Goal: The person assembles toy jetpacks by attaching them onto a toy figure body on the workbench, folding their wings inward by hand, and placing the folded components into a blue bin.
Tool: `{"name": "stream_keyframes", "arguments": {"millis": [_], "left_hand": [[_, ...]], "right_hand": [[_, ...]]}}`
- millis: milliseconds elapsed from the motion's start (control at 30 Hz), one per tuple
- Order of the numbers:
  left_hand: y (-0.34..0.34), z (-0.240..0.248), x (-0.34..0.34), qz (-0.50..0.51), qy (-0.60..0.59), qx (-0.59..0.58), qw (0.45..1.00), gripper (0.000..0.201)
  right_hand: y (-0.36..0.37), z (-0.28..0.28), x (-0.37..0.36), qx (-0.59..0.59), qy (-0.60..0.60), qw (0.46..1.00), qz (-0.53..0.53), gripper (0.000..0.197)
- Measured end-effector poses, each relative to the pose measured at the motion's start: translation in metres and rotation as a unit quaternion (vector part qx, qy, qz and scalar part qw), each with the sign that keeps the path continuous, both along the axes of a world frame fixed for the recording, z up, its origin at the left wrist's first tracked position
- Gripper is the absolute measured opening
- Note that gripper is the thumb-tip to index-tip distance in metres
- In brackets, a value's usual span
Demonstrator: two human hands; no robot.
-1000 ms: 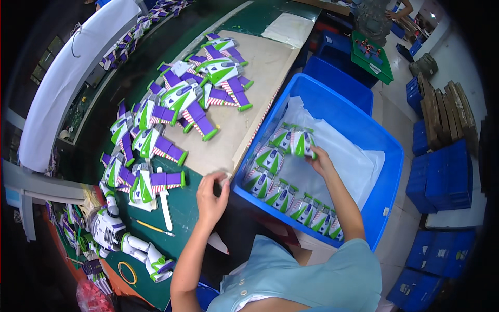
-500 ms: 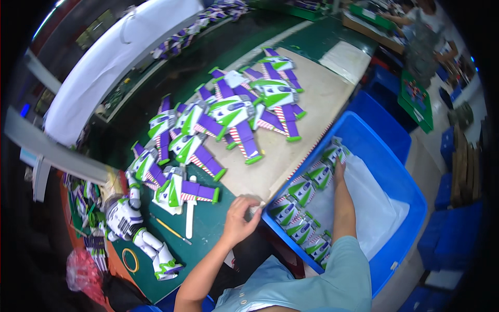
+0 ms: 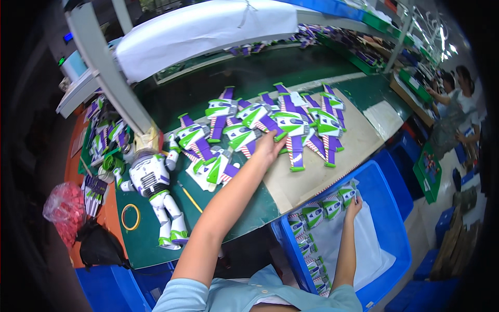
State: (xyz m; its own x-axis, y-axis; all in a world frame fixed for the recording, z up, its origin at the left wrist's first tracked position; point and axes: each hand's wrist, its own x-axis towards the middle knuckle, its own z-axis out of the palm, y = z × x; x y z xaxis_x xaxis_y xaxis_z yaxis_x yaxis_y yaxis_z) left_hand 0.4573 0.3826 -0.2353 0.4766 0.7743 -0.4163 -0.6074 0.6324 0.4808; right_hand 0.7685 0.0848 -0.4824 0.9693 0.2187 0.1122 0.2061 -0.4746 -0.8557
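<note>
Touching a winged pack (image 3: 261, 117) at twelve o'clock with left hand (image 3: 266, 149), a wingless pack (image 3: 345, 195) at one-thirty with right hand (image 3: 355, 208), cannot tell either grip, risking snags from overlapping wings (image 3: 271, 124).

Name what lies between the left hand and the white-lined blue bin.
The head view shows beige board, bare but for toy wings, between left hand and bin.

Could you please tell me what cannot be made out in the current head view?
In the head view:
- Left hand: fingertips overlap the purple wing; grip or mere touch is unclear.
- Right hand: too small to tell whether it grips the toy piece.
- Floor of the blue bin: hidden where the white sheet lies.
- Plastic bag: its red contents are too blurred.
</note>
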Motion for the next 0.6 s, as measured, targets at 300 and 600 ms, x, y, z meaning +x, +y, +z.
{"name": "stream_keyframes", "arguments": {"millis": [300, 600], "left_hand": [[-0.148, 0.077, -0.200, -0.102, 0.091, 0.106, 0.985, 0.021], [-0.177, 0.063, -0.363, 0.051, 0.379, 0.316, 0.868, 0.033]], "right_hand": [[0.057, 0.243, -0.175, 0.197, -0.212, 0.920, 0.264, 0.029], [0.157, 0.304, -0.320, 0.236, 0.168, 0.779, 0.555, 0.041]]}}
